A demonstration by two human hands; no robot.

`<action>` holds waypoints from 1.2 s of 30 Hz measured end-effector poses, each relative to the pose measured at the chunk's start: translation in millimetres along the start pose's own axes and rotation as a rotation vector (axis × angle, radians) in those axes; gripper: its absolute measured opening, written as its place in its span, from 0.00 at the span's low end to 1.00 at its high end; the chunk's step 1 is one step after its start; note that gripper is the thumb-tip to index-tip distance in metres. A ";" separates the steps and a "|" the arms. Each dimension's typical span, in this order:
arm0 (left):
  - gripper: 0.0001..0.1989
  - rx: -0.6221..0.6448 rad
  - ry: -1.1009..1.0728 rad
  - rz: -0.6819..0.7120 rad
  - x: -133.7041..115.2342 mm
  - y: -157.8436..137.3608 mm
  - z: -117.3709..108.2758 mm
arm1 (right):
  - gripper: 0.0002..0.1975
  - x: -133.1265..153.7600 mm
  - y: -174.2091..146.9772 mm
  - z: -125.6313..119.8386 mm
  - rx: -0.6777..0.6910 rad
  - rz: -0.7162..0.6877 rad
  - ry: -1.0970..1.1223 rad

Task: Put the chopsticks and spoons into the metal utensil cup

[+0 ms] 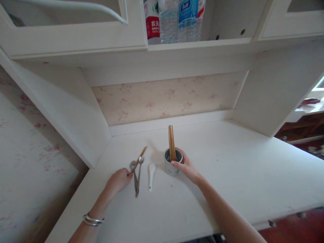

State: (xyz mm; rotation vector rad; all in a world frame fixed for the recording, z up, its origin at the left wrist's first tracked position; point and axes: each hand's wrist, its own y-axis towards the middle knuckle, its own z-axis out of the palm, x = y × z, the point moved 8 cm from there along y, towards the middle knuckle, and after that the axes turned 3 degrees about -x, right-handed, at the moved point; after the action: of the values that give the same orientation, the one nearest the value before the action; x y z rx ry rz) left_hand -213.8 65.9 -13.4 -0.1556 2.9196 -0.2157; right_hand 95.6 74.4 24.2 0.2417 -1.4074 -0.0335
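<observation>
My right hand (186,167) is wrapped round the right side of a grey perforated utensil holder (172,168), which stands upright on the white countertop. Several wooden chopsticks (171,141) rise out of it. My left hand (120,180) is closed on the near end of a pair of chopsticks (142,153), which slants away to the right. Two metal spoons (139,172) lie beside that hand, their handles meeting at the near end, close to or touching the chopsticks. Between them and the holder lies a white spoon (151,176).
The white countertop (235,182) runs to the right, with side panels at both ends. A cabinet overhangs it; plastic bottles (169,23) stand on its open shelf. At the upper left is a cabinet door (76,40). Flowered wallpaper (167,98) covers the back.
</observation>
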 end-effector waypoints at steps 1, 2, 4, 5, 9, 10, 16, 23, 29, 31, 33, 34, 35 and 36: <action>0.19 0.030 -0.006 0.004 -0.1 2.5 0.1 | 0.33 -0.1 0.1 0.0 0.001 -0.001 0.001; 0.20 0.060 -0.017 0.009 -0.1 4.4 0.8 | 0.33 -0.3 0.3 0.3 0.006 -0.002 0.002; 0.21 0.118 -0.049 0.017 0.1 6.4 3.9 | 0.33 -0.4 0.5 0.6 0.014 -0.003 0.001; 0.22 0.141 -0.071 0.020 0.4 6.7 5.7 | 0.33 -0.5 0.6 0.5 0.016 -0.004 -0.001; 0.20 0.159 -0.231 0.011 3.7 6.4 9.9 | 0.32 -0.3 0.6 -0.6 0.015 -0.013 -0.008; 0.20 0.164 -0.277 0.001 5.6 6.1 11.1 | 0.32 -0.3 0.4 -0.6 0.017 -0.013 -0.004; 0.20 0.038 -0.241 -0.008 19.4 9.5 -4.9 | 0.32 0.5 -0.1 -0.5 0.026 -0.012 -0.010; 0.15 -0.140 0.146 0.026 5.4 7.1 -39.0 | 0.32 2.0 -0.6 -0.1 0.027 -0.005 -0.011; 0.14 -0.228 0.333 0.039 -19.2 -3.4 -45.9 | 0.32 -2.0 1.3 -0.5 0.038 0.004 -0.014; 0.14 -0.308 0.416 0.028 -23.5 -8.6 -52.3 | 0.32 -4.0 2.0 -0.9 0.041 0.004 -0.017; 0.16 -0.368 0.469 0.016 -26.0 -12.9 -57.8 | 0.32 -5.6 2.4 -1.4 0.043 0.003 -0.012; 0.16 -0.384 0.483 0.010 -26.7 -14.3 -59.7 | 0.33 -6.2 2.5 -1.6 0.044 0.001 -0.008; 0.17 -0.396 0.494 0.005 -27.5 -15.1 -61.0 | 0.33 -6.8 2.6 -1.7 0.046 0.000 -0.006; 0.17 -0.403 0.502 0.007 -28.7 -15.5 -61.8 | 0.33 -7.5 2.7 -1.8 0.047 -0.001 -0.002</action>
State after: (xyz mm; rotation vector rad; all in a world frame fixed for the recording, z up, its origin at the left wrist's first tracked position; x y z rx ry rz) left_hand -197.7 62.3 54.6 -0.1723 3.4257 0.3979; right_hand 95.8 78.5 17.2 0.2816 -1.4112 -0.0009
